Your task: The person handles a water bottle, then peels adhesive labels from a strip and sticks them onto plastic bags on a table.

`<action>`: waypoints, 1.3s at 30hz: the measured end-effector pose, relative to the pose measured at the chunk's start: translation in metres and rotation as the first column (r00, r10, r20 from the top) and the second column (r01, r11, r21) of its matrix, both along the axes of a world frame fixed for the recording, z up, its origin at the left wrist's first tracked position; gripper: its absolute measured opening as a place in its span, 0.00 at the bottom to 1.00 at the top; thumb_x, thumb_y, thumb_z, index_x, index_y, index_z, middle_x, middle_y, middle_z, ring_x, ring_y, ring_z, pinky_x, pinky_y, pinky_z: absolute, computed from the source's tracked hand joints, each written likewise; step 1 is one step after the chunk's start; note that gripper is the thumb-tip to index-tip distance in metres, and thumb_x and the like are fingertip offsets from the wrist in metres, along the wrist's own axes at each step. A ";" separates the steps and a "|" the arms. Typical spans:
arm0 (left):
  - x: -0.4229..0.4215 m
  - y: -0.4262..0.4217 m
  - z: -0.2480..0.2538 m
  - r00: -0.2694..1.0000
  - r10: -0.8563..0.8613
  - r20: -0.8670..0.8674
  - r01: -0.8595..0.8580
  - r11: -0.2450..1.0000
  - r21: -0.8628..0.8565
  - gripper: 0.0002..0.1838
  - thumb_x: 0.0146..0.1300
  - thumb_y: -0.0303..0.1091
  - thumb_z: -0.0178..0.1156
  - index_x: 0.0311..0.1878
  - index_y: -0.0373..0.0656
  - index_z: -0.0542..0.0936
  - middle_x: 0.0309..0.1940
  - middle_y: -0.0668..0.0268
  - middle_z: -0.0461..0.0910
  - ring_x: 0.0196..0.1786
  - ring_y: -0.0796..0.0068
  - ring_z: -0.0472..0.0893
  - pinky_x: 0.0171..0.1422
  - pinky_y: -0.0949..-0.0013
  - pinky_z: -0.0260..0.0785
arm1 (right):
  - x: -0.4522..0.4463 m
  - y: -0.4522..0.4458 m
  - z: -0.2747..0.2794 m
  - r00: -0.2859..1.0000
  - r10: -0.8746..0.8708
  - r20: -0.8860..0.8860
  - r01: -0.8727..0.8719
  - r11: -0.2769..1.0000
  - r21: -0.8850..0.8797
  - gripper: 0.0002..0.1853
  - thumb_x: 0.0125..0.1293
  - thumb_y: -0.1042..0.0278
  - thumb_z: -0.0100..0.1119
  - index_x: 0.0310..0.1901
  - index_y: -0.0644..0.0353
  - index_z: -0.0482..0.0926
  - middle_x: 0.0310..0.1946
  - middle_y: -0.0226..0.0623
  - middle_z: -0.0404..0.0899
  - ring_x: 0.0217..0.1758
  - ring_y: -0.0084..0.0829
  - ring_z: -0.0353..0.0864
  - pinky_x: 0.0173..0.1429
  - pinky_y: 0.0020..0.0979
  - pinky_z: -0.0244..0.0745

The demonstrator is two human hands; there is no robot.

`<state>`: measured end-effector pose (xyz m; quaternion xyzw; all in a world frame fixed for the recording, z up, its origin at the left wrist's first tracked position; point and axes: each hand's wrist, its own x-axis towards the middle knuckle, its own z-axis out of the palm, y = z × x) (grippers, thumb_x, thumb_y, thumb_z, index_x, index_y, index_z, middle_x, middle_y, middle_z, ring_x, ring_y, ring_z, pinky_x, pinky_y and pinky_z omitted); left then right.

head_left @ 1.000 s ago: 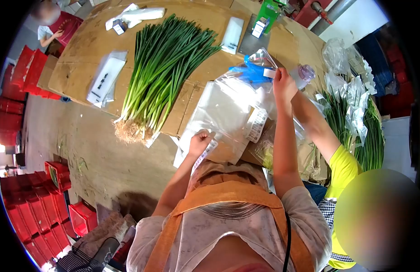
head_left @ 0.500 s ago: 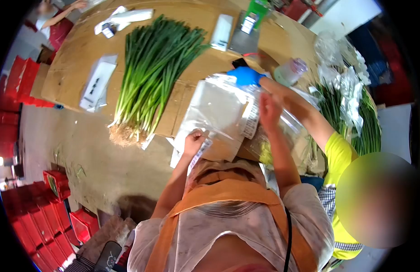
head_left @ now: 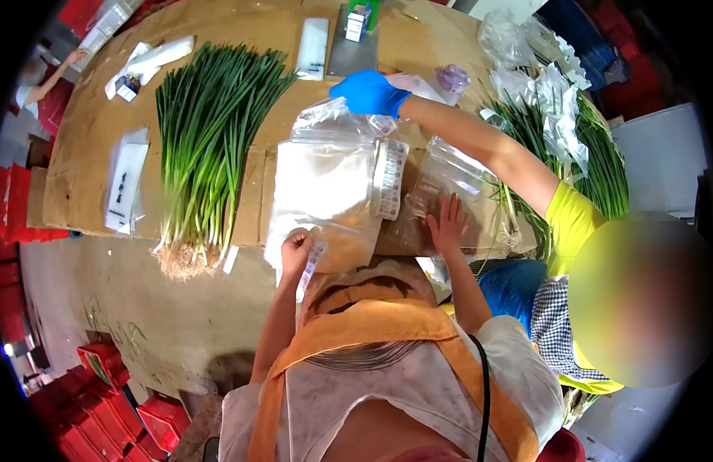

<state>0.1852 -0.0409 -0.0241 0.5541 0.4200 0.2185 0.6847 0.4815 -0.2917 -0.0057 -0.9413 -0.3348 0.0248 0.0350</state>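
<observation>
My left hand [head_left: 296,250] is closed at the near edge of a stack of clear plastic bags [head_left: 325,181], by a strip of printed labels [head_left: 311,269]; whether it grips bag or strip is hard to make out. My right hand [head_left: 448,223] lies with fingers spread on a clear bag [head_left: 418,204] to the right. Between them, a sheet of labels [head_left: 391,179] rests on the right side of the stack. A co-worker's blue-gloved hand [head_left: 369,93] is at the stack's far end, over crumpled plastic.
Long green onions [head_left: 210,138] lie on the cardboard-covered table [head_left: 252,192], left of the stack. More onions [head_left: 603,154] with plastic wrap are at the right, near a co-worker in a yellow sleeve [head_left: 573,219]. Red crates [head_left: 102,366] stand lower left. Another person [head_left: 54,100] is far left.
My right hand has released the small white label it pinched, come down and spread on the bag. The co-worker's gloved arm now reaches across the stack's far end. The view has shifted right.
</observation>
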 end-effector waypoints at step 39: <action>0.001 -0.019 0.004 0.987 0.161 0.019 -0.157 0.923 0.350 0.15 0.56 0.29 0.60 0.18 0.36 0.66 0.17 0.65 0.67 0.21 0.75 0.64 0.28 0.69 0.60 | -0.025 0.301 0.095 0.510 0.742 -0.435 -0.721 0.645 0.253 0.19 0.41 0.64 0.71 0.30 0.61 0.71 0.24 0.45 0.74 0.30 0.39 0.76 0.36 0.37 0.69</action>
